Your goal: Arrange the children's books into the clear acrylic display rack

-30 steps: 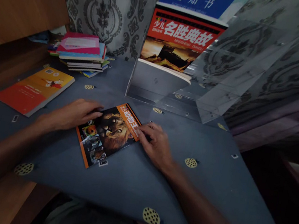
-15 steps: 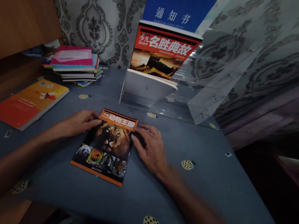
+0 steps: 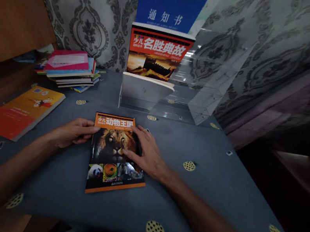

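One glossy black-and-orange lion-cover paperback (image 3: 112, 156) | lies between left grip (image 3: 70, 132), narrow, pinching its left edge, and right grip (image 3: 150, 155), wide, spread over its right side | blue pineapple-print desk (image 3: 218, 198) beneath | clear plastic rack (image 3: 203, 102) beyond both grips

Clear rack (image 3: 214, 88) is showing smooth, glossy plastic, catching white light streaks. In front of rack, lion-cover book (image 3: 113, 144) is wearing slick paper cover, reflecting pale glare. Under rack, table cover (image 3: 220, 190) is looking smooth, mostly matt; cloth or plastic, hard to tell. Left of rack, stacked books (image 3: 70, 69) are exposing paper edges; wooden panel (image 3: 13, 15) is looking smooth, low-sheen. Right of rack, cloth curtain (image 3: 271, 111) is looking matt. Behind rack, patterned wall covering (image 3: 89, 28) is looking matt.
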Tool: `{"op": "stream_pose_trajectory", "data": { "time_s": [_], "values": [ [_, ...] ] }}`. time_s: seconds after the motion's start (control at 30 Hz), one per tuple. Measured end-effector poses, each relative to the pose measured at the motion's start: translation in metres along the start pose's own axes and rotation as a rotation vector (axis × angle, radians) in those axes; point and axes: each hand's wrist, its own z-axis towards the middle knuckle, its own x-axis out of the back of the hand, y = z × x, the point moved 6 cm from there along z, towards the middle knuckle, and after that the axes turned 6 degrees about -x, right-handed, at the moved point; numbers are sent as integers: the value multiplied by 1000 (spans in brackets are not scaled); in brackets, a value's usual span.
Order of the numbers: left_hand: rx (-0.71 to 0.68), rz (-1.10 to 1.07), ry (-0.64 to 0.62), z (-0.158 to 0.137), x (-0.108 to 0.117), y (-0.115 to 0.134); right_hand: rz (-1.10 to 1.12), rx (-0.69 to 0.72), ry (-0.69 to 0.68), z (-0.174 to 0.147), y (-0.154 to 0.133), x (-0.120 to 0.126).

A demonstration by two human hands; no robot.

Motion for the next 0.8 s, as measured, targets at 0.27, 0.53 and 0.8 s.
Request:
{"op": "stream_pose_trajectory", "data": {
  "time_s": [0.27,0.53,0.8],
  "values": [
    [-132,-247,32,-2,-10,2,479,-206,16,-2,3,-1],
    [-150,-353,73,-6,-10,-3,1296,-419,-257,-1,-9,-23],
    [-168,-230,100,-6,-7,-3,1362,-525,-256,-4,-13,-21]
  ]
}}
